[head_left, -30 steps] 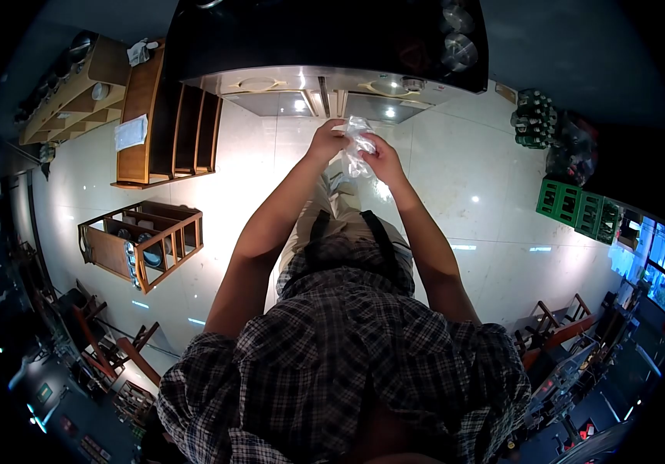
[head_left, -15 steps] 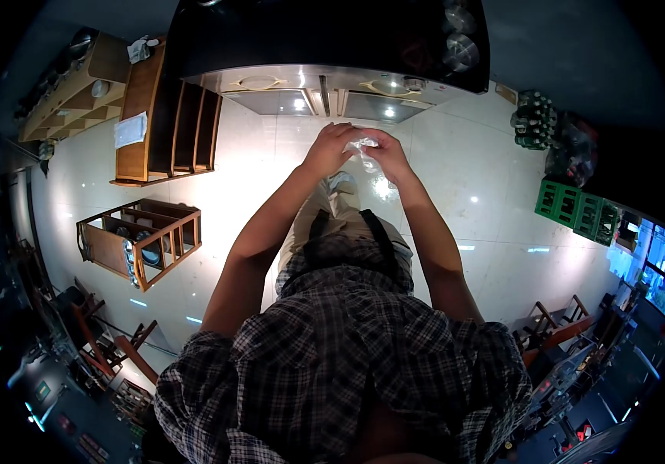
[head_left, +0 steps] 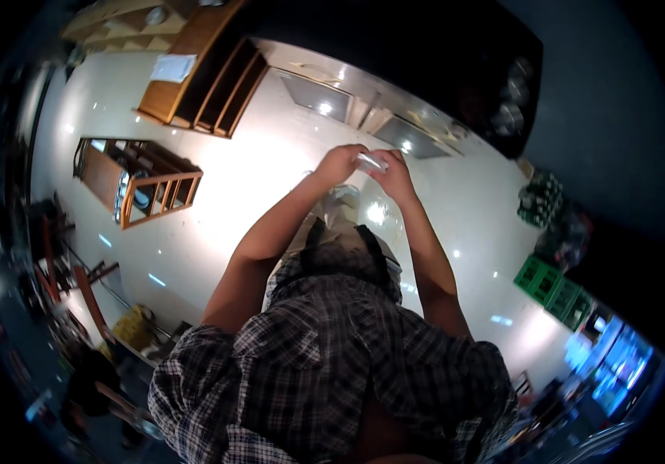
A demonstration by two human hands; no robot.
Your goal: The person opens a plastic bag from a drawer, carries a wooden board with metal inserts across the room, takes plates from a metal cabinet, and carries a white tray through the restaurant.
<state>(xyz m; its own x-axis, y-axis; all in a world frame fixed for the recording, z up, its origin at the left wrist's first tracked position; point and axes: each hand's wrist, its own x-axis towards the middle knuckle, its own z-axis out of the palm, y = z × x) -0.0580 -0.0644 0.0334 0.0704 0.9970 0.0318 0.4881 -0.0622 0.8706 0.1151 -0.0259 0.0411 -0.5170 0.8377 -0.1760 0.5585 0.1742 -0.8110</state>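
Pale floor (head_left: 475, 213) bears green crates (head_left: 537, 280), contents unclear; hands (head_left: 338, 165) (head_left: 396, 178) together grip clear plastic (head_left: 372, 162).

My shirt (head_left: 317, 340) is loose plaid, near-black base with thin pale crossing lines, gapping in a narrow V near the neck (head_left: 375, 421) and bunched into creases at the waist; both sleeves (head_left: 187, 379) are wide, rumpled and end above the elbow, so forearms (head_left: 267, 228), left hand (head_left: 340, 165) and right hand (head_left: 396, 175) are bare. Trousers (head_left: 340, 234) are light beige with a dark band (head_left: 375, 248) down each thigh, plus a dark strip (head_left: 334, 262) across the waist, can't tell belt from shadow. Down at the feet (head_left: 341, 196) it's all pale and blurred, can't separate trouser leg from shoe.
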